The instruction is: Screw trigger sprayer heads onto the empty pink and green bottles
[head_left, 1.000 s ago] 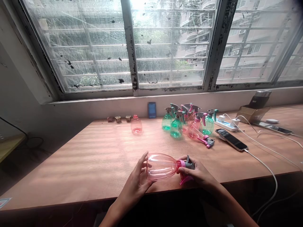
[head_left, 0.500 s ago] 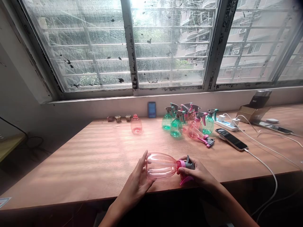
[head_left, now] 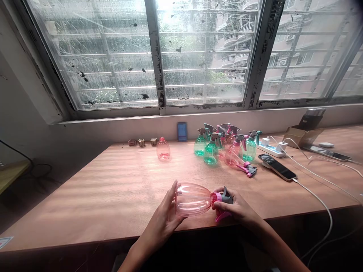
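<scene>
A clear pink spray bottle (head_left: 193, 199) lies sideways in the air over the table's front edge, its base to the left. My left hand (head_left: 167, 213) is wrapped round the base end. At the neck, my right hand (head_left: 236, 206) grips the grey and pink spray head (head_left: 226, 196), whose pink trigger (head_left: 222, 216) points down toward me. The pink collar sits against the bottle's neck; how tightly it is screwed I cannot tell. Farther back, a pink bottle without a spray head (head_left: 163, 149) stands upright. A loose pink and grey spray head (head_left: 248, 169) lies to the right.
Several green and pink spray bottles (head_left: 211, 154) stand grouped at the back of the wooden table (head_left: 107, 196). Right of them are a phone (head_left: 277, 166) on a cable, a power strip (head_left: 270, 150) and a cardboard box (head_left: 302, 135). Small blocks (head_left: 141, 142) line the wall.
</scene>
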Available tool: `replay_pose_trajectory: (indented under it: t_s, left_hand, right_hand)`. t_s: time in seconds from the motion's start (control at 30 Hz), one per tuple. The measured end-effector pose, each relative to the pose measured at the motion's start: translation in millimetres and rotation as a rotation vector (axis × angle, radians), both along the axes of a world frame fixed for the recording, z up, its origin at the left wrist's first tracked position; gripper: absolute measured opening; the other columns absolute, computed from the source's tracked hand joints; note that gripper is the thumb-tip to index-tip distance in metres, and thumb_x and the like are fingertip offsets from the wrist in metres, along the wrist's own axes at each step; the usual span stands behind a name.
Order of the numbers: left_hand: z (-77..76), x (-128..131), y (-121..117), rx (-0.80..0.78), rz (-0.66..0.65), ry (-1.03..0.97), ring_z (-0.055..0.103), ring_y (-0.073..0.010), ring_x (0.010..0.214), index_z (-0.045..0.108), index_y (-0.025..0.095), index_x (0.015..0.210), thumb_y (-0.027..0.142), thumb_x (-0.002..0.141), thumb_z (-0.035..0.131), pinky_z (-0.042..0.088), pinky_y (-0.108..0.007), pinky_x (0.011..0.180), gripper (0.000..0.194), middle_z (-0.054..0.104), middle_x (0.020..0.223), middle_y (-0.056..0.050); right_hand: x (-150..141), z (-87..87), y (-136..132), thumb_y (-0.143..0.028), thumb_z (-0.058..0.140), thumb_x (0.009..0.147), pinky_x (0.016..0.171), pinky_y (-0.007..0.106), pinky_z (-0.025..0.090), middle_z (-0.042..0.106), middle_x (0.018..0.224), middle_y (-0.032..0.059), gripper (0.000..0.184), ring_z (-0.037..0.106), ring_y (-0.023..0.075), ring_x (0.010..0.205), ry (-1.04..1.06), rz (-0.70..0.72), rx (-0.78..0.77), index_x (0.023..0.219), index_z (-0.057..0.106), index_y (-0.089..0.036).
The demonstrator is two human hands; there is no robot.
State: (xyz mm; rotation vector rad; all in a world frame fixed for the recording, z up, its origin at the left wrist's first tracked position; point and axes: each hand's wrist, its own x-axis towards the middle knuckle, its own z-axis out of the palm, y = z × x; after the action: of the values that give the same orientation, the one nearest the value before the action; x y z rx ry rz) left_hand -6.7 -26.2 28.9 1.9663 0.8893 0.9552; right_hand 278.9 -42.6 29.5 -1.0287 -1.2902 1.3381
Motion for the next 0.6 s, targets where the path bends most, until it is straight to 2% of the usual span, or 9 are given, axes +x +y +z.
replay_pose_trajectory:
  t_s: [0.07, 0.13, 0.23, 0.37, 0.6]
  left_hand:
    - [0.2, 0.5, -1.4, -0.012, 0.005, 0.001, 0.054, -0.0294, 0.135, 0.009, 0.038, 0.161, 0.027, 0.097, 0.063, 0.038, -0.051, 0.118, 0.085, 0.044, 0.156, -0.012]
    - [1.3, 1.5, -3.1, -0.026, 0.013, 0.005, 0.057, -0.0296, 0.132, 0.008, 0.036, 0.162, 0.028, 0.093, 0.069, 0.038, -0.051, 0.117, 0.092, 0.052, 0.148, -0.013]
    - [3.9, 3.1, -4.6, -0.048, 0.026, -0.004, 0.053, -0.0335, 0.136, 0.008, 0.033, 0.162, 0.033, 0.087, 0.077, 0.040, -0.053, 0.116, 0.102, 0.048, 0.152, -0.015]
    - [5.2, 2.9, -3.3, -0.045, 0.015, 0.010, 0.049, -0.0351, 0.139, 0.016, 0.032, 0.161, 0.034, 0.087, 0.077, 0.041, -0.051, 0.115, 0.096, 0.038, 0.160, -0.015]
    - [-0.5, 0.6, -1.2, -0.013, 0.027, 0.051, 0.061, -0.0267, 0.127, 0.006, 0.035, 0.162, 0.027, 0.094, 0.066, 0.042, -0.049, 0.114, 0.090, 0.058, 0.137, -0.011]
  right_hand:
    - [0.1, 0.0, 0.4, -0.044, 0.088, 0.071, 0.060, 0.031, 0.058, 0.074, 0.069, -0.0005, 0.045, 0.071, 0.0202, 0.062, -0.012, -0.011, -0.001, 0.098, 0.064, -0.018]
    - [0.1, 0.2, 0.7, -0.046, 0.088, 0.071, 0.061, 0.032, 0.059, 0.074, 0.069, -0.0001, 0.045, 0.071, 0.0206, 0.062, -0.014, -0.012, -0.002, 0.098, 0.064, -0.018]
    - [0.2, 0.2, 0.7, -0.044, 0.088, 0.071, 0.062, 0.032, 0.059, 0.075, 0.069, 0.0005, 0.046, 0.071, 0.0203, 0.063, 0.004, -0.002, -0.006, 0.099, 0.064, -0.018]
    - [0.4, 0.0, 0.2, -0.043, 0.089, 0.071, 0.061, 0.032, 0.058, 0.074, 0.068, -0.0001, 0.045, 0.070, 0.0198, 0.062, 0.021, -0.005, -0.011, 0.099, 0.064, -0.018]
    - [0.7, -0.4, 1.5, -0.043, 0.089, 0.072, 0.061, 0.031, 0.057, 0.074, 0.068, 0.0000, 0.045, 0.070, 0.0191, 0.062, 0.022, -0.002, -0.007, 0.099, 0.063, -0.018]
